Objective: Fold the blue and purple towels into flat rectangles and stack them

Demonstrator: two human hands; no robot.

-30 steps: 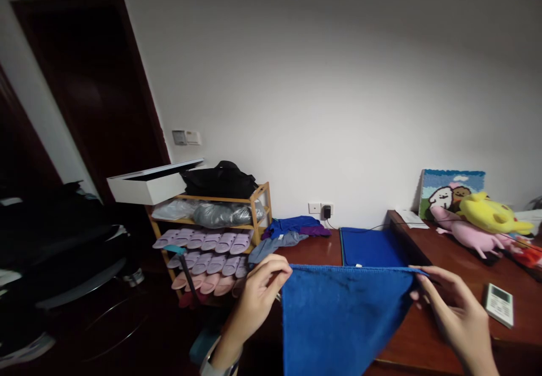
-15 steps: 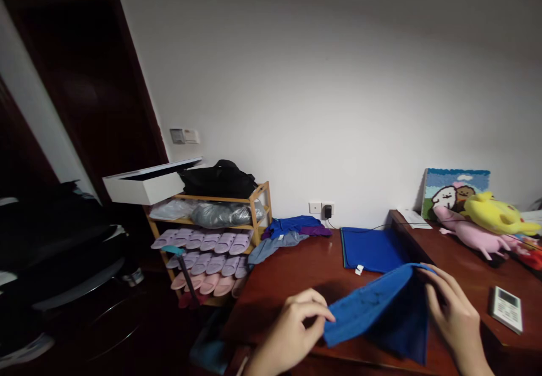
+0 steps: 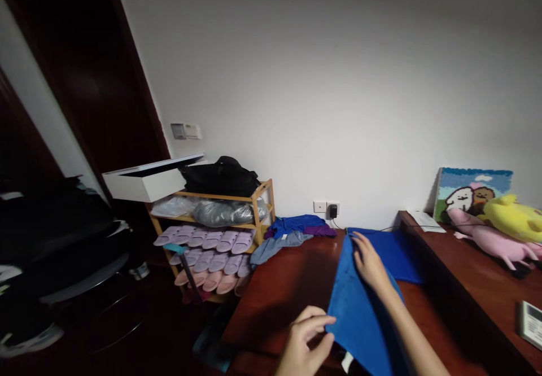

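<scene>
A blue cloth (image 3: 355, 314) stretches between both my hands over the brown wooden table (image 3: 283, 291). My left hand (image 3: 309, 339) pinches its left edge near the front, closed on it. My right hand (image 3: 370, 266) reaches further away and is closed on the cloth's far corner, fingers bent over the edge. A small white tag (image 3: 347, 361) hangs at the near side of the cloth. Behind my right hand, a darker blue folded cloth (image 3: 400, 257) lies flat on the table, partly covered by the held one.
Crumpled blue, purple and grey clothes (image 3: 296, 229) lie at the table's back left. A wooden shoe rack (image 3: 256, 218) with slippers stands beyond. Plush toys (image 3: 486, 237), a picture (image 3: 474, 192) and a calculator-like device (image 3: 531, 325) sit on the raised right surface. A plug (image 3: 333, 211) trails a cable.
My right hand has moved forward and left with its corner of the cloth, now over the folded cloth. My left hand keeps its pinch. The view has turned slightly left.
</scene>
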